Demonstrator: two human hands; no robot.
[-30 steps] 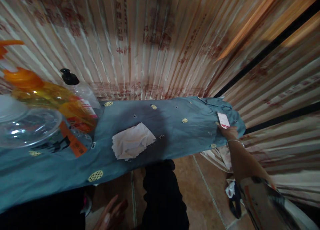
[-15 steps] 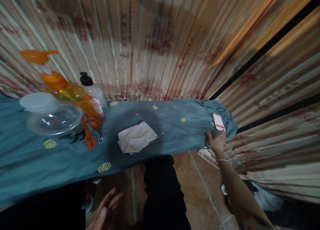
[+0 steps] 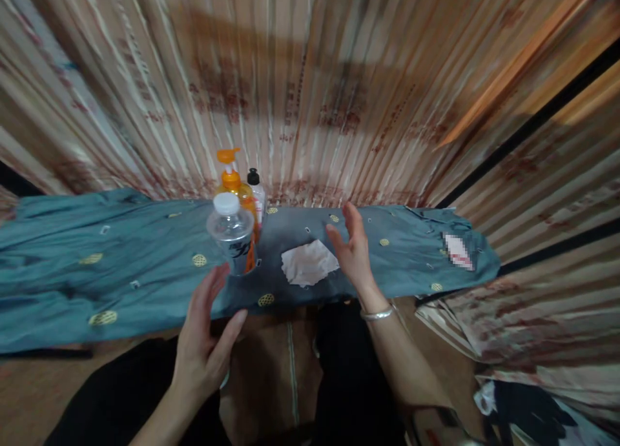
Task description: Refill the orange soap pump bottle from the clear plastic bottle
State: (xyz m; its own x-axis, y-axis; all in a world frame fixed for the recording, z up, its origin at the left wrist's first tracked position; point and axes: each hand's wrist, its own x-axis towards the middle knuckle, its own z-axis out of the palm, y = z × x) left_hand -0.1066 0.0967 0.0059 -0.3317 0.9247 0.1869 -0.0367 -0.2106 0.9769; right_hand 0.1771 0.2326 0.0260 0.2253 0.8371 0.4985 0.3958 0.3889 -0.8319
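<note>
My left hand (image 3: 203, 343) is raised in front of the near edge of a shelf covered by a blue patterned cloth (image 3: 121, 272). Its fingers are apart and hold nothing, and they are close to a clear bottle with a white cap (image 3: 231, 233). My right hand (image 3: 352, 252) hovers open over the cloth, just right of a crumpled white cloth (image 3: 309, 263). There is a bangle on that wrist. A phone (image 3: 458, 251) lies on the cloth at the far right, apart from both hands.
An orange pump bottle (image 3: 231, 182) and a small bottle with a black cap (image 3: 256, 194) stand behind the clear bottle. Striped curtains (image 3: 310, 97) hang behind and to the right. My dark-clothed legs and a brown tiled floor (image 3: 271, 381) are below.
My right hand has left the phone lying at the right end and moved left beside the white cloth. My left hand has risen toward the clear bottle. The view has pulled back.
</note>
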